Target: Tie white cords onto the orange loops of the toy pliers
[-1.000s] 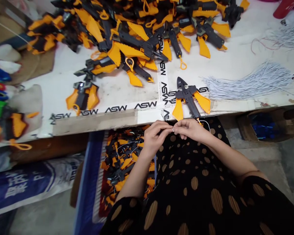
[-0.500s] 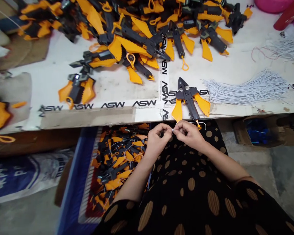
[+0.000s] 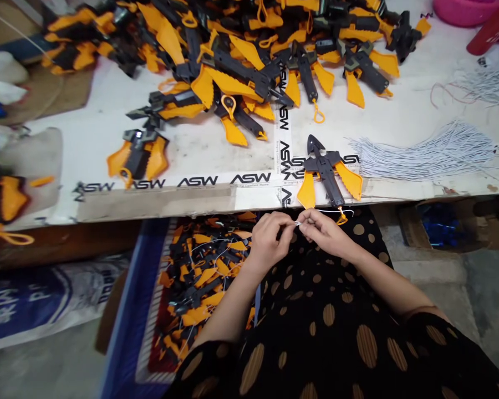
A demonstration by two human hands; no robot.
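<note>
Just off the table's front edge, my left hand (image 3: 271, 237) and my right hand (image 3: 325, 231) meet fingertip to fingertip, both closed in a pinch. Between them they grip a thin white string (image 3: 298, 223), whose other end trails out past my right hand. Right above my hands a dark grey plastic toy with two orange wings (image 3: 327, 173) lies on the table, its tail with a small orange loop (image 3: 341, 217) hanging over the edge. The string passes close to that loop; whether it runs through it I cannot tell.
A large heap of similar orange-and-black toys (image 3: 241, 72) covers the back of the table (image 3: 183, 160). A bundle of white strings (image 3: 428, 152) lies at the right. Below the edge stands a blue crate (image 3: 127, 310) full of toys. At the lower right is a cardboard box with blue pieces (image 3: 441, 224).
The camera view has shifted slightly, so everything sits a little further right. My fingertips still pinch the string, and my left fingers have changed their hold a little.
</note>
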